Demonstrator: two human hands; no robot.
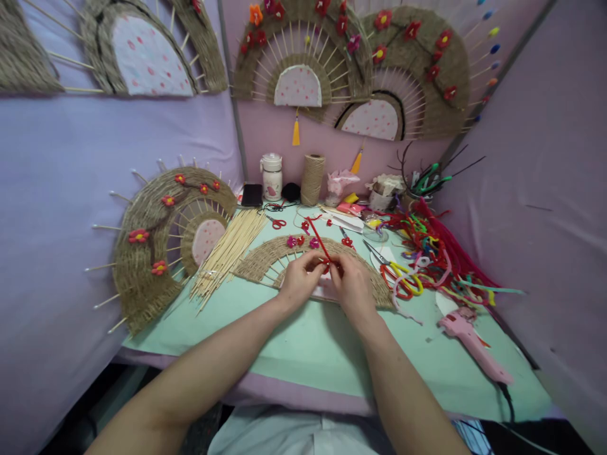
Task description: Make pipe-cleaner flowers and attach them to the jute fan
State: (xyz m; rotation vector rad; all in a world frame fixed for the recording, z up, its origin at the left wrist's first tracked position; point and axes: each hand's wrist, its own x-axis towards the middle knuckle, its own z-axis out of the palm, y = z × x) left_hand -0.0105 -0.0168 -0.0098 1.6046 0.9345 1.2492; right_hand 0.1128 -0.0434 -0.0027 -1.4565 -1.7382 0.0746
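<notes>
Both hands meet in front of me over a half-round fan (263, 258) of woven twine and thin sticks, which lies on the table. My left hand (303, 273) and my right hand (351, 281) pinch a red pipe cleaner (318, 237) between their fingertips. One straight end of it sticks up and to the left; a small bent red part shows between the fingers. Red and magenta pipe-cleaner flowers (300, 241) lie along the fan's upper band. My hands and wrists hide part of the fan's middle.
Thin wooden sticks (232, 249) lie left of the fan, near a finished fan (142, 265). Scissors (403, 278), a heap of coloured pipe cleaners (434, 246) and a pink glue gun (477, 347) with its cord lie to the right. Behind stand a twine spool (313, 181) and a white bottle (272, 178).
</notes>
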